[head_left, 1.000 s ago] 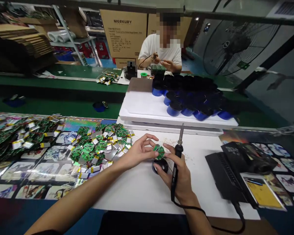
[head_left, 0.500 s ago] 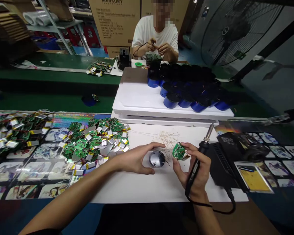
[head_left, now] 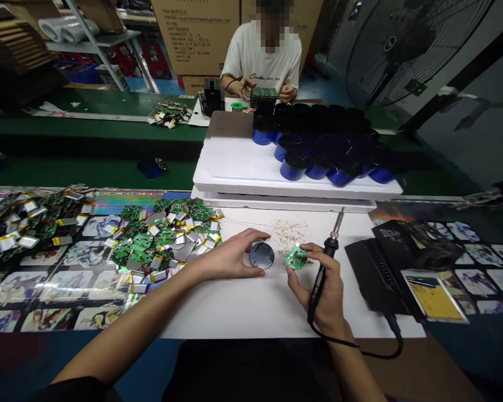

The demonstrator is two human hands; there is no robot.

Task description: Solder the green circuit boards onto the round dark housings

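Note:
My left hand [head_left: 235,255] is curved round the left side of a round grey cup [head_left: 261,255], thumb and fingers at its rim. A thin dark wire shows at the cup's top. To the right, my right hand [head_left: 324,279] pinches a round green circuit board [head_left: 295,258] between thumb and fingers. The same hand also holds a black soldering iron [head_left: 318,282], its metal tip pointing up and away. The board is a little right of the cup, not touching it. Both are above or on the white work surface [head_left: 230,312].
Green boards with batteries [head_left: 159,240] are piled at left. Behind stands a white foam tray [head_left: 235,162] with several blue cups [head_left: 293,167]. A black soldering station [head_left: 373,279] and yellow sponge [head_left: 433,301] lie right. Another person [head_left: 262,61] sits opposite.
The cup has tilted so its open inside shows, and my left hand has closed nearer round it. My right hand, board and iron have moved left. The other person's hands have lowered and parted.

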